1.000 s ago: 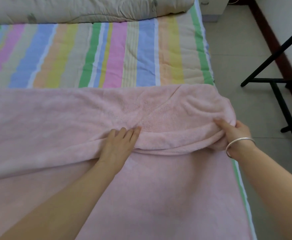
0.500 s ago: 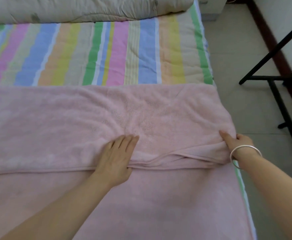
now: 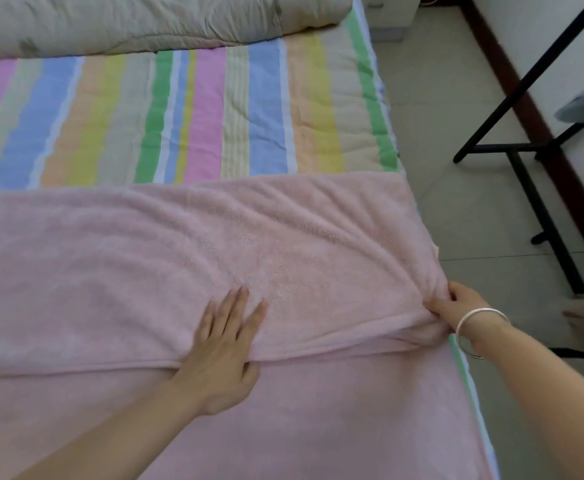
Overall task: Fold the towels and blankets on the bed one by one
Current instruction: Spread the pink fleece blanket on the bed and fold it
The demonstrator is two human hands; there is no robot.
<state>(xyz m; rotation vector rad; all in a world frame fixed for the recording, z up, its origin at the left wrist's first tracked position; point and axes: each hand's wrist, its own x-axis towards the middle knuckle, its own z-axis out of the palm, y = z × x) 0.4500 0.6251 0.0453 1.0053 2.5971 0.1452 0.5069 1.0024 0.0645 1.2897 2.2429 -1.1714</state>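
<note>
A large pink towel (image 3: 283, 244) is spread over the near half of the bed, its far part folded back toward me in a second layer. My left hand (image 3: 223, 344) lies on that folded layer at its near hem, fingers straight and spread on top, thumb tucked at the hem. At the bed's right edge, my right hand (image 3: 456, 308), with a silver bangle on its wrist, grips the bunched corner of the same folded layer. The fabric creases between the two hands.
A striped sheet (image 3: 193, 116) covers the far half of the bed, with a rolled beige quilt (image 3: 138, 22) along the head. Right of the bed are tiled floor (image 3: 456, 98) and a black metal stand (image 3: 532, 147).
Both hands have drawn the folded layer's hem nearer to me. The raised bulge between them has flattened into low creases. My left fingers have spread.
</note>
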